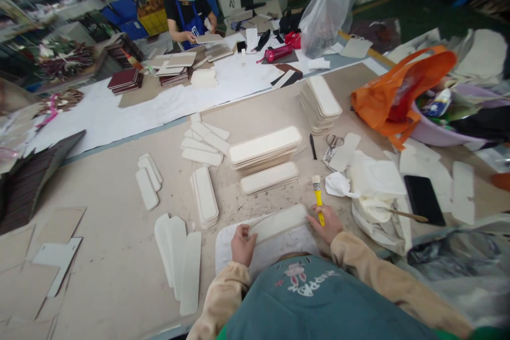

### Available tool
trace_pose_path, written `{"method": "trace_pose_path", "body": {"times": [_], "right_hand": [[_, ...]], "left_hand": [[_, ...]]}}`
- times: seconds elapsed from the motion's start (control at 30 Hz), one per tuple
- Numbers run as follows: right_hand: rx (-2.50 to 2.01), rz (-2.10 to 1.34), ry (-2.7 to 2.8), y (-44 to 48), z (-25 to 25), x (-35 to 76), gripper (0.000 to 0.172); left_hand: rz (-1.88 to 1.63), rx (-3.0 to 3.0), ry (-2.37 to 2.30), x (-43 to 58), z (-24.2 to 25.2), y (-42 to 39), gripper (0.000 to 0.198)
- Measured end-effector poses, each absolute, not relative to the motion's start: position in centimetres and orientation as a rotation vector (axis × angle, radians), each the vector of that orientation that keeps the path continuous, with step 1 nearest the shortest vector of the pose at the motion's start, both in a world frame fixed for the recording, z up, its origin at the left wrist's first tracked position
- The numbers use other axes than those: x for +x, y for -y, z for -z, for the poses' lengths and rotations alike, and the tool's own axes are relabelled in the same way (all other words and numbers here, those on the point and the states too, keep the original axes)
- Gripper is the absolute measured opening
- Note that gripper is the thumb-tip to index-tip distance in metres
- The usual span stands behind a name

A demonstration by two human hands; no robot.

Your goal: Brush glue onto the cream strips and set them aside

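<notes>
A long cream strip with rounded ends lies on a white cloth in front of me. Its left end is pinched between the thumb and fingers of my left hand. At its right end is my right hand, which holds a brush with a yellow handle, bristles pointing away from me. Just beyond the cloth sit a low stack of strips and a taller stack. Another small stack stands to the left.
Loose strips lie at left. Scissors, a white tub with a wooden stick, a black phone and an orange bag are at right. Across the table, a person in a blue apron handles flat pieces.
</notes>
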State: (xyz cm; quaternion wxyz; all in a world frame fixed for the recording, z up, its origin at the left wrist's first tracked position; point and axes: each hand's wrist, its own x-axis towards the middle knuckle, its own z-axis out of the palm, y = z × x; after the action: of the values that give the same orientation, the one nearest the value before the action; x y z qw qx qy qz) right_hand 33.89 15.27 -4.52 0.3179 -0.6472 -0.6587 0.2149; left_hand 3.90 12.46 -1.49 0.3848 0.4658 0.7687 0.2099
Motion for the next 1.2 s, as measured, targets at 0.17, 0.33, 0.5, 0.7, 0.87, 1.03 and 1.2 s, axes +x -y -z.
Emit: {"method": "trace_pose_path", "body": {"times": [0.17, 0.33, 0.5, 0.7, 0.87, 1.03, 1.2], "right_hand": [[-1.526, -0.673, 1.813, -14.1, -0.4, 34.0, 0.02], [-1.235, -0.836, 1.934, -14.5, -5.3, 30.9, 0.022], [-1.023, -1.048, 1.915, -15.8, -8.5, 27.8, 0.026], [-0.962, -1.165, 1.856, -15.5, -9.7, 27.2, 0.028], [-1.089, -1.258, 1.691, -14.0, -9.4, 27.2, 0.031], [-1.178, -1.314, 1.524, -12.9, -9.2, 27.0, 0.034], [-1.211, -1.257, 1.442, -12.4, -9.4, 27.1, 0.034]], "left_hand": [[-0.823, 0.947, -1.662, 4.3, -2.6, -13.1, 0.02], [-0.989, 0.834, -1.421, 5.8, -9.4, -14.2, 0.024], [-1.181, 0.579, -1.186, 6.7, -15.1, -14.6, 0.025], [-1.325, 0.419, -1.048, 5.2, -18.2, -14.6, 0.025], [-1.453, 0.363, -1.01, 4.0, -18.7, -14.6, 0.024], [-1.576, 0.241, -1.028, 3.5, -18.0, -14.9, 0.023], [-1.671, 0.136, -1.093, 2.6, -16.9, -14.9, 0.01]]}}
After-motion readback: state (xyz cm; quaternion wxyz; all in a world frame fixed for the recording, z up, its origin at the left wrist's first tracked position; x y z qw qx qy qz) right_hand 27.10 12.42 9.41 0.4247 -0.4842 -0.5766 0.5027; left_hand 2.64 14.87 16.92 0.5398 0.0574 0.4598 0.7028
